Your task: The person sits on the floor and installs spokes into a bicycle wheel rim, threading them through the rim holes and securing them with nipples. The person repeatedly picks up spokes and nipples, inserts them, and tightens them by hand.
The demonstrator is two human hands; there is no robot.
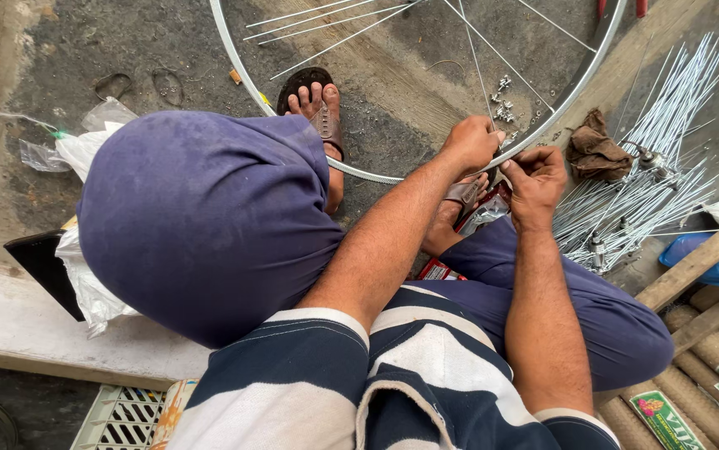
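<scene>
Both hands pinch at the rim (pixel 393 177): left hand (pixel 472 143) seemingly on a spoke (pixel 480 79), right hand (pixel 534 179) curled tight.

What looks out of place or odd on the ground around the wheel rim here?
Small silver spoke nipples lie scattered loose on the concrete inside the silver metal wheel rim. A crumpled brown rag sits beside the heap of loose silver spokes. Both hands, left hand and right hand, work at the rim edge.

The bare concrete floor (pixel 393 75) had a bundle of loose spokes (pixel 651 167), a brown rag (pixel 593 150) and small nipples (pixel 503 104) scattered on it.
</scene>
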